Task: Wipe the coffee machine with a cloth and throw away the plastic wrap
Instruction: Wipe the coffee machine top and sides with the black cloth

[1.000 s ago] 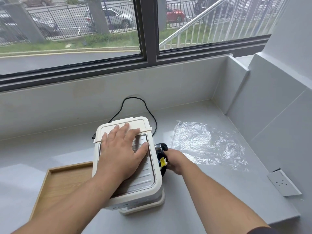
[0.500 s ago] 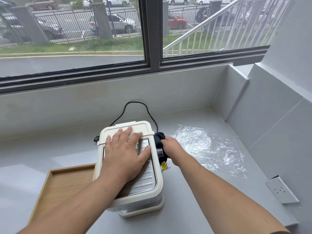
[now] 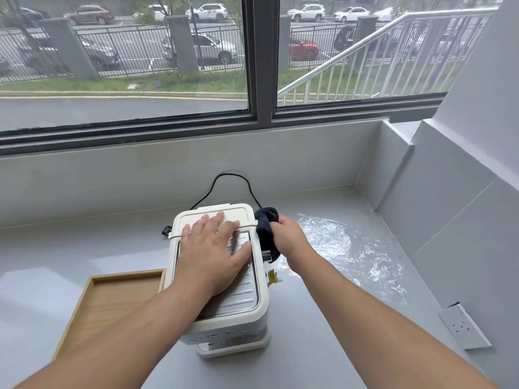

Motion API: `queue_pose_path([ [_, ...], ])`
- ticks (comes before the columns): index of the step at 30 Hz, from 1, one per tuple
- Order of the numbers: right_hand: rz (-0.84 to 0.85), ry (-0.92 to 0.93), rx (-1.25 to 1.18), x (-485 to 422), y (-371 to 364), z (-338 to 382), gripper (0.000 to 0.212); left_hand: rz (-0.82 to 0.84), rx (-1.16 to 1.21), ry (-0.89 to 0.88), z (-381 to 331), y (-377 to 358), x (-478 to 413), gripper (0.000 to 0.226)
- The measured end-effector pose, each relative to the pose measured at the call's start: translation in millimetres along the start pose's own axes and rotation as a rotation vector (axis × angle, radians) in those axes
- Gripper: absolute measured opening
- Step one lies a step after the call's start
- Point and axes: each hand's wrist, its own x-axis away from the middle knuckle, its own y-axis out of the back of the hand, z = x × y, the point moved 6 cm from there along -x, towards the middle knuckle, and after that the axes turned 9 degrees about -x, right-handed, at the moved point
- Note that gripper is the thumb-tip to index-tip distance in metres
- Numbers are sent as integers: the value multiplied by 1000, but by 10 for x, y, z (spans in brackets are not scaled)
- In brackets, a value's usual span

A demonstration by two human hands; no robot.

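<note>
Two jobs made up this task, and it looked like only the first was under way. A wooden tray [image 3: 112, 301] lay near the counter's [image 3: 70, 254] front edge, touching the coffee machine [image 3: 222, 313] on its left. The machine stood mid-counter, its long side running from front edge to back wall, buttons facing the person. The left hand [image 3: 213, 254] lay flat on top, fingers spread, holding nothing. The right hand [image 3: 289, 237] was closed around a dark cloth [image 3: 265, 228], pressed on the machine's right side. The plastic wrap [image 3: 345, 248] lay spread out toward the right back corner, not yet thrown away.
</note>
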Motion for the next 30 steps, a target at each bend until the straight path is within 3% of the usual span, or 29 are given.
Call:
queue_pose_path([
  [13, -39, 158, 86, 342, -96, 357, 29, 15, 20, -4, 33, -33, -12, 72],
  [24, -87, 541, 716, 680, -431, 832, 10, 0, 58, -29, 40, -20, -11, 77],
  [27, -83, 629, 853, 764, -657, 866, 6, -9, 176, -4, 85, 12, 7, 93],
  [30, -80, 645, 902, 800, -722, 855, 11, -70, 459, 0, 147, 87, 47, 84],
])
